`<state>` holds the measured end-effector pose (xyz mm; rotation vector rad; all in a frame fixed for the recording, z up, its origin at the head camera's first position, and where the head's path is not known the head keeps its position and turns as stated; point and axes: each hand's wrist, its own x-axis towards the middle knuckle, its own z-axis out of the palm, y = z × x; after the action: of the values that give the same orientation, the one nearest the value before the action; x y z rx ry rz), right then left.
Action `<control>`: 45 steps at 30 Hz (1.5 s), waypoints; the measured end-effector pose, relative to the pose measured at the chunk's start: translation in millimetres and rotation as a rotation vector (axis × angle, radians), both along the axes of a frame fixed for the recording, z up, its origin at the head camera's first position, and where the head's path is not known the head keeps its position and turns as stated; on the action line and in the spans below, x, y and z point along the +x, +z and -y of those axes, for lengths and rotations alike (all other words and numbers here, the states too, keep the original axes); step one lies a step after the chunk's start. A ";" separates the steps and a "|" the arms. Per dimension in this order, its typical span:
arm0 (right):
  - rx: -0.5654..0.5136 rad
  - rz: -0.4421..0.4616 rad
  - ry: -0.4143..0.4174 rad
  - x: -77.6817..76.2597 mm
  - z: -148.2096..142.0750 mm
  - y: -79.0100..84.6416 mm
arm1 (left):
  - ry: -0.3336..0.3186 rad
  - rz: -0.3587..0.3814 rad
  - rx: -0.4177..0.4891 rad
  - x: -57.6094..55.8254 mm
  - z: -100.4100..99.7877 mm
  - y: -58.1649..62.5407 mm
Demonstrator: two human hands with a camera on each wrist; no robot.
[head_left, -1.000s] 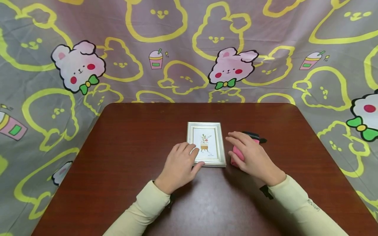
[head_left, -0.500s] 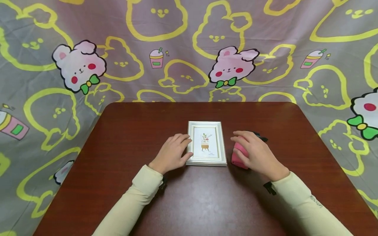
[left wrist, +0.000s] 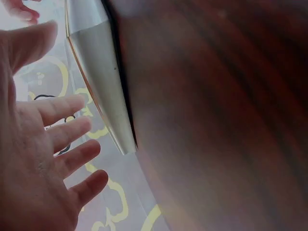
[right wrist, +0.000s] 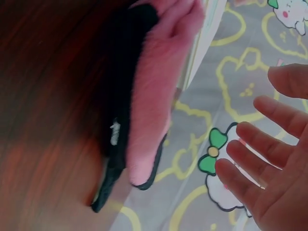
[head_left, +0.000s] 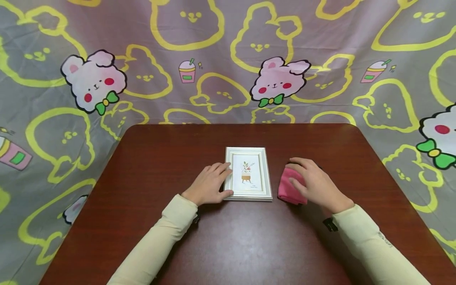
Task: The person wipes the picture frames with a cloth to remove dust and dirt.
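A white photo frame (head_left: pixel 264 172) with a potted-plant print lies flat near the middle of the table. My left hand (head_left: pixel 208 185) hovers at its left side, fingertips overlapping the border in the head view. In the left wrist view the frame's side (left wrist: pixel 100 72) shows beyond spread, relaxed fingers (left wrist: pixel 72 132). To the right of the frame sits a folded pink fuzzy cloth (head_left: pixel 287 190). My right hand (head_left: pixel 318 187) is over its right part, fingers loosely extended. The right wrist view shows a black strap-like piece (right wrist: pixel 120 101) along the cloth, with the fingers (right wrist: pixel 260 139) apart from it.
The dark brown table (head_left: pixel 153 166) has rounded far corners. A grey curtain (head_left: pixel 221 59) with yellow outlines and bunny faces hangs behind it and along both sides. A black wrist mount (head_left: pixel 330 224) shows under the right cuff.
My left hand has drawn back leftward from over the print to the frame's left edge. My right hand has shifted a little right, showing more of the pink cloth.
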<state>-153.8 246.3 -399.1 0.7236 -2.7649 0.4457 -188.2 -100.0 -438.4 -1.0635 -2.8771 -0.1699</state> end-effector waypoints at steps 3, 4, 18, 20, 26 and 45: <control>0.005 0.043 -0.009 -2.5 -2.2 -3.4 | 0.003 0.021 -0.025 0.3 2.3 -0.3; 0.010 0.057 -0.011 -3.5 -2.9 -4.6 | 0.008 0.030 -0.032 0.5 3.1 -0.2; 0.126 0.207 -0.015 -16.8 -15.2 -17.1 | 0.044 0.076 -0.093 -1.0 3.7 0.9; 0.152 0.234 -0.014 -18.5 -17.4 -19.3 | 0.048 0.076 -0.091 -1.4 3.5 1.0; 0.167 0.262 -0.044 -22.2 -20.3 -23.8 | 0.064 0.073 -0.104 -2.5 1.5 -0.5; 0.150 0.326 -0.021 -36.1 -19.1 -30.7 | 0.095 0.160 -0.077 -1.1 -0.6 -0.8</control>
<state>-189.9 265.4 -429.8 0.7098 -3.1366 0.3853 -189.3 -99.4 -439.2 -0.9632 -3.0934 -0.1459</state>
